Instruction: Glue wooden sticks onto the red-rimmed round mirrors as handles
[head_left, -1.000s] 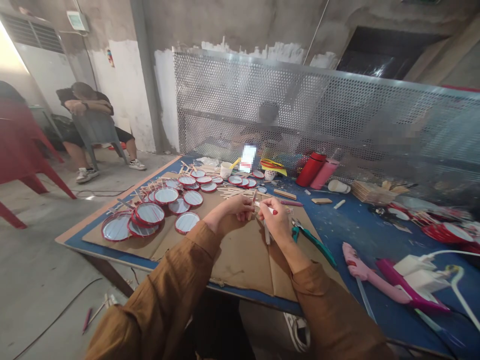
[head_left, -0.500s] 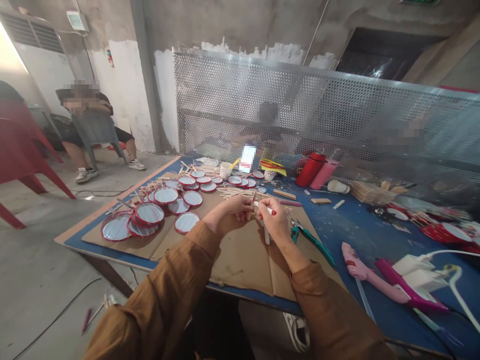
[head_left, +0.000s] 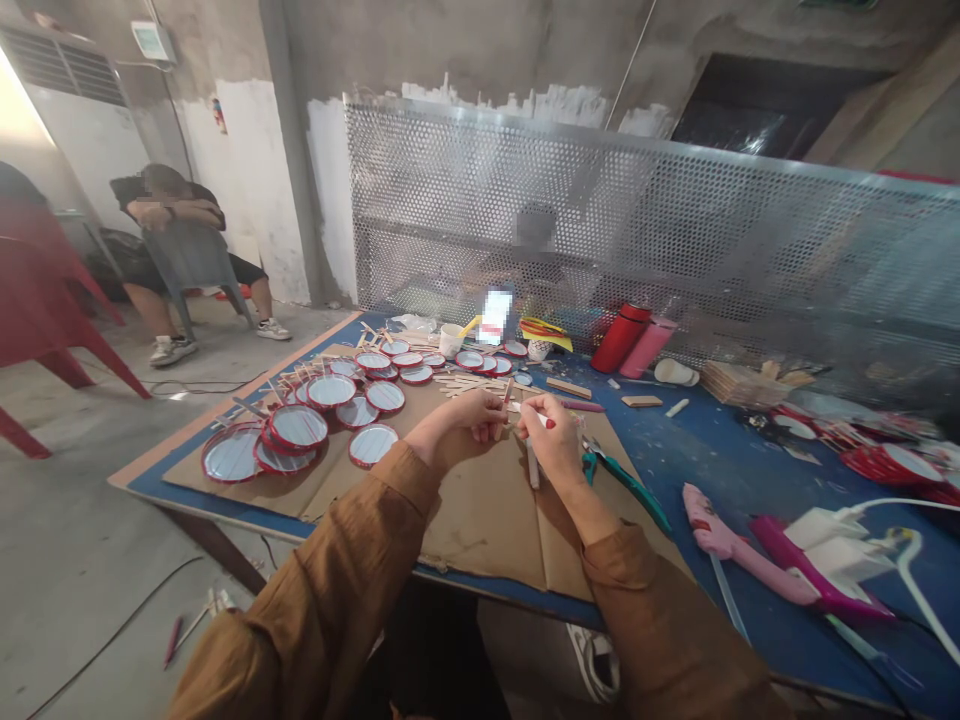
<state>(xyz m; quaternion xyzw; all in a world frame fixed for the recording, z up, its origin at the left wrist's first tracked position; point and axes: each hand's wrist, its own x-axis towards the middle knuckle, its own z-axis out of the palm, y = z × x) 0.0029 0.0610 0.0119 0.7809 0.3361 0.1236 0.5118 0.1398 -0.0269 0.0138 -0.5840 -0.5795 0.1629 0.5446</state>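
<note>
My left hand (head_left: 484, 413) is closed on a thin wooden craft stick (head_left: 508, 391), held upright above the cardboard sheet (head_left: 480, 520). My right hand (head_left: 551, 428) pinches a white marker with a red end (head_left: 550, 424), its tip pointing left at the stick. Whether tip and stick touch is too small to tell. Under my right hand a pale stick (head_left: 533, 468) lies on the cardboard. Teal-handled pliers (head_left: 626, 480) rest just right of that hand. Round white discs with red rims (head_left: 298, 427) are piled to the left of my hands.
Loose craft sticks (head_left: 469, 385) lie behind my hands. At the back of the blue table stand a lit phone (head_left: 495, 316), a red bottle (head_left: 621, 338) and a pink bottle (head_left: 648, 347). A pink glue gun (head_left: 709, 525) and a power strip with white plugs (head_left: 832, 540) are at right.
My right hand and the marker have shifted very slightly. My left hand keeps its place with the stick.
</note>
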